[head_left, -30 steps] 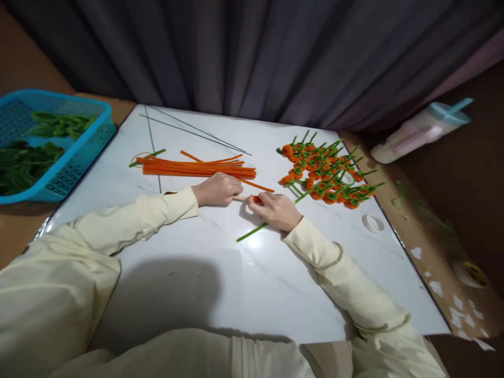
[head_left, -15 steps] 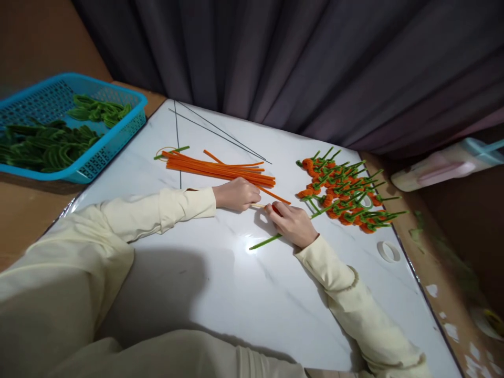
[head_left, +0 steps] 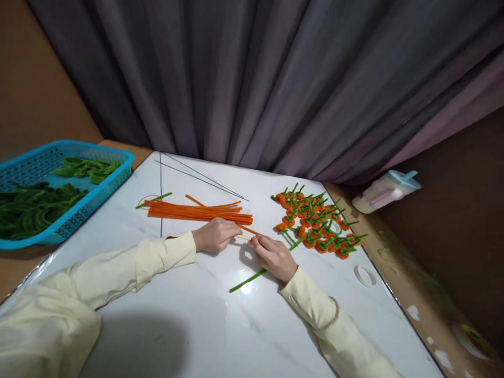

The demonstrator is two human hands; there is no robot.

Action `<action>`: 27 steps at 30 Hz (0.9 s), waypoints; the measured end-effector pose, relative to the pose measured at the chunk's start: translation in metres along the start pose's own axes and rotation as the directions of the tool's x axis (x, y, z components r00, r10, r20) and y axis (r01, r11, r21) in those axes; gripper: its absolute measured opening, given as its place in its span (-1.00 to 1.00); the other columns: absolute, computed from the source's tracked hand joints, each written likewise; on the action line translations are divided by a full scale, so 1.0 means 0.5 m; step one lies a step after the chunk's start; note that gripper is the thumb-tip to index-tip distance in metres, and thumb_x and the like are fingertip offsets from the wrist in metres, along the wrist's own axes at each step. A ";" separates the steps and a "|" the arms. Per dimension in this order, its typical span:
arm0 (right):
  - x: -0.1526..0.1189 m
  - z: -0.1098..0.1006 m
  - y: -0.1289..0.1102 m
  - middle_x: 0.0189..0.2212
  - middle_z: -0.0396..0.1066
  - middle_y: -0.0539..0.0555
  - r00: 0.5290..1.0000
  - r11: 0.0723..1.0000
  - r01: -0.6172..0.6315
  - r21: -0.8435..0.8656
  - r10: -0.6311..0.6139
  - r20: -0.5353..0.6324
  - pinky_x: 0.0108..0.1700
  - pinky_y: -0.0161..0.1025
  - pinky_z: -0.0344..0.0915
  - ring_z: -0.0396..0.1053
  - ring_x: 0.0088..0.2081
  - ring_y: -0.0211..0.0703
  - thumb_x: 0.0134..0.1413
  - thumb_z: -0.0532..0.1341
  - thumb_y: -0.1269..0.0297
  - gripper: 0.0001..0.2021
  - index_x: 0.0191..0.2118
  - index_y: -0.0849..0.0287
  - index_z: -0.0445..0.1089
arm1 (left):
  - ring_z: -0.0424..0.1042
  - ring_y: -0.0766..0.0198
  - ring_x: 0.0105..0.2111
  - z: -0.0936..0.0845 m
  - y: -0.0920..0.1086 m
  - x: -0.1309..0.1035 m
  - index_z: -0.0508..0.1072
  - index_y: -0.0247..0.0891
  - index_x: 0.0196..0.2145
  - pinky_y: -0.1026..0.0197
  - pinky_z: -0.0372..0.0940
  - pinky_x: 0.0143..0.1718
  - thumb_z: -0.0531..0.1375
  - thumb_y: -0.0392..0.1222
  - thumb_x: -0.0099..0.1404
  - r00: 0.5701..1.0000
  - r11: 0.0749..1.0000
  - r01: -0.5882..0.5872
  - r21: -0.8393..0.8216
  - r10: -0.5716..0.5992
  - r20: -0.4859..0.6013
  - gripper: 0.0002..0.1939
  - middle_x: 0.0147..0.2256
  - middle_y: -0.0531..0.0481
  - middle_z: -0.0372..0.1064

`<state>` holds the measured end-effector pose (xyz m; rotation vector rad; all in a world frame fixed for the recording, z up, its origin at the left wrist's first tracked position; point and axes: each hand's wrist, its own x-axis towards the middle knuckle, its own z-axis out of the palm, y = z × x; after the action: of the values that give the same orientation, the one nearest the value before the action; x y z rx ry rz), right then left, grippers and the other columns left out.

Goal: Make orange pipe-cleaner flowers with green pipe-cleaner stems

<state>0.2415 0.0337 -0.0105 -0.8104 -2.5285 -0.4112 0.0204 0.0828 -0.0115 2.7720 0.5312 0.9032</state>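
Note:
A thin pale stick (head_left: 244,238) spans the small gap between my two hands. My left hand (head_left: 218,234) is closed around one end of it. At the other end, my right hand (head_left: 274,256) pinches, with a bit of orange at its fingertips; how the orange is fixed to the stick is hidden. Under my right hand a green pipe cleaner (head_left: 246,281) lies slantwise on the table. Just beyond my left hand is a bundle of orange pipe cleaners (head_left: 200,211), one of them pointing toward my right fingers.
Small orange pumpkin shapes with green stems (head_left: 311,223) lie grouped at the right, near a white tape ring (head_left: 365,276). A blue basket (head_left: 128,167) of green pipe-cleaner pieces stands left. Thin dark wires (head_left: 200,176) lie behind the bundle. A lidded cup (head_left: 384,193) is back right.
The view has tilted up and shifted, so everything sits lower and further left in the picture. Both hands keep nearly the same hold; less of the orange at my right fingers shows.

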 end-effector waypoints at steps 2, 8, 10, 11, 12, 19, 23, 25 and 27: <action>0.002 -0.002 0.001 -0.42 0.38 0.10 1.000 1.000 -0.009 0.009 0.009 -0.015 -0.39 -0.36 0.28 0.37 -0.38 -0.25 0.15 -0.07 0.56 -0.78 -0.19 0.26 0.27 | 0.37 0.24 -0.43 -0.007 0.006 0.003 0.34 -0.34 -0.27 0.24 0.22 -0.40 -0.09 -0.39 0.23 1.000 0.999 -0.002 -0.052 0.002 0.005 -0.76 -0.44 -0.08 0.39; 0.003 0.002 -0.001 -0.40 0.40 0.12 0.998 0.998 -0.037 0.057 0.040 -0.043 -0.47 -0.36 0.28 0.38 -0.44 -0.24 0.08 -0.10 0.61 -0.70 -0.13 0.27 0.23 | 0.37 0.20 -0.41 -0.014 0.021 0.014 0.34 -0.34 -0.23 0.20 0.21 -0.40 0.00 -0.20 0.28 0.998 1.000 -0.007 -0.019 0.008 0.065 -0.80 -0.41 -0.09 0.40; 0.002 0.004 -0.001 -0.39 0.41 0.12 0.998 0.996 -0.040 0.076 0.043 -0.037 -0.47 -0.36 0.29 0.38 -0.44 -0.24 0.06 -0.10 0.61 -0.67 -0.10 0.26 0.22 | 0.37 0.23 -0.42 -0.009 0.022 0.017 0.35 -0.33 -0.28 0.21 0.20 -0.40 -0.04 -0.23 0.34 0.998 1.000 -0.012 0.029 0.010 0.061 -0.80 -0.42 -0.07 0.41; 0.002 0.004 -0.001 -0.39 0.41 0.13 0.999 0.996 -0.040 0.082 0.042 -0.033 -0.46 -0.36 0.29 0.39 -0.44 -0.24 0.04 -0.10 0.62 -0.66 -0.09 0.26 0.21 | 0.36 0.24 -0.43 -0.007 0.021 0.017 0.34 -0.33 -0.29 0.22 0.20 -0.40 -0.06 -0.25 0.36 0.998 0.999 -0.021 0.045 0.019 0.062 -0.79 -0.43 -0.07 0.41; 0.002 0.004 -0.001 -0.39 0.41 0.13 0.999 0.995 -0.040 0.088 0.043 -0.030 -0.46 -0.36 0.29 0.39 -0.44 -0.24 0.04 -0.10 0.62 -0.65 -0.08 0.26 0.21 | 0.36 0.25 -0.43 -0.004 0.020 0.016 0.34 -0.33 -0.29 0.22 0.20 -0.40 -0.08 -0.26 0.37 0.998 0.998 -0.034 0.057 0.031 0.063 -0.78 -0.43 -0.06 0.41; 0.002 0.004 -0.003 -0.38 0.40 0.12 1.000 0.999 -0.027 0.043 0.028 -0.013 -0.49 -0.34 0.27 0.37 -0.45 -0.23 0.06 -0.10 0.61 -0.62 -0.01 0.27 0.15 | 0.34 0.27 -0.47 0.003 0.012 0.010 0.35 -0.35 -0.30 0.24 0.18 -0.44 -0.09 -0.26 0.39 0.997 0.993 -0.054 0.108 0.049 0.055 -0.75 -0.49 -0.02 0.36; 0.004 0.001 -0.004 -0.46 0.36 0.07 1.000 1.000 -0.020 0.001 0.020 0.013 -0.54 -0.34 0.21 0.29 -0.53 -0.25 0.07 -0.13 0.61 -0.59 0.05 0.29 0.11 | 0.36 0.27 -0.46 0.003 0.012 0.011 0.35 -0.35 -0.30 0.24 0.19 -0.43 -0.08 -0.25 0.39 0.999 0.995 -0.044 0.088 0.041 0.025 -0.74 -0.48 -0.03 0.38; 0.004 0.000 -0.003 -0.46 0.34 0.06 1.000 1.000 -0.018 -0.013 0.018 0.022 -0.54 -0.34 0.19 0.28 -0.53 -0.25 0.08 -0.14 0.62 -0.58 0.06 0.30 0.10 | 0.36 0.28 -0.46 0.002 0.013 0.013 0.35 -0.35 -0.33 0.25 0.19 -0.42 -0.07 -0.25 0.39 1.000 0.998 -0.029 0.063 0.029 0.009 -0.75 -0.48 -0.02 0.38; 0.004 0.000 -0.003 -0.45 0.35 0.07 0.999 1.000 -0.018 -0.018 0.019 0.029 -0.54 -0.34 0.18 0.28 -0.52 -0.25 0.09 -0.13 0.61 -0.60 0.05 0.31 0.11 | 0.34 0.30 -0.47 -0.001 0.015 0.015 0.35 -0.34 -0.38 0.27 0.18 -0.42 -0.06 -0.24 0.39 1.000 0.999 -0.017 0.044 0.016 0.013 -0.74 -0.50 0.00 0.36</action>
<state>0.2393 0.0334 -0.0098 -0.8519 -2.5455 -0.4197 0.0278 0.0789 -0.0052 2.8239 0.5330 0.8869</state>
